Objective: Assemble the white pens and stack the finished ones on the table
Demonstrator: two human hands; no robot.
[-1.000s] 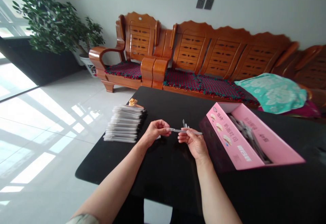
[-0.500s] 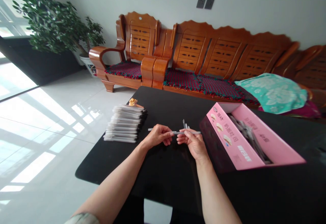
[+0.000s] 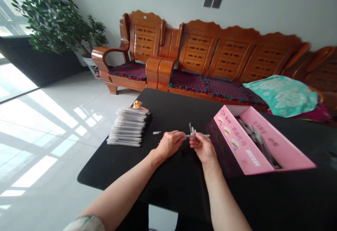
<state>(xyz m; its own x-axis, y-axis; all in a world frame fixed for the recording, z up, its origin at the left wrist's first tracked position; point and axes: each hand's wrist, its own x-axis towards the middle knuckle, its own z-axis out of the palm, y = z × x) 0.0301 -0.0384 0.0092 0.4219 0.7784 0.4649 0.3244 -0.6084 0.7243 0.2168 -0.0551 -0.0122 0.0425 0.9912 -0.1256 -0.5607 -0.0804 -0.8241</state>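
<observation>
My right hand [image 3: 204, 147] pinches a slim, clear-barrelled pen [image 3: 206, 136] between thumb and fingers, with the pen lying level. The fingers of my left hand [image 3: 171, 142] are closed round the pen's left end, which they hide. A small whitish pen cap [image 3: 156, 133] lies on the black table to the left of my left hand. Just beyond my right fingers are several thin pen parts [image 3: 190, 127], partly hidden. Farther left, a stack of pens [image 3: 127, 127] with clear barrels and dark ends lies side by side.
On the right stands a pink open box [image 3: 234, 147] with several grey, pen-like pieces [image 3: 256, 136] inside. A small orange figurine [image 3: 137, 104] sits behind the stack. The black table [image 3: 181, 101] has a rounded near-left corner. Behind it runs a wooden sofa [image 3: 200, 48].
My left hand has turned knuckles-up and moved right over the pen's end. My right hand has shifted slightly right with the pen. The cap beside my left hand now shows fully.
</observation>
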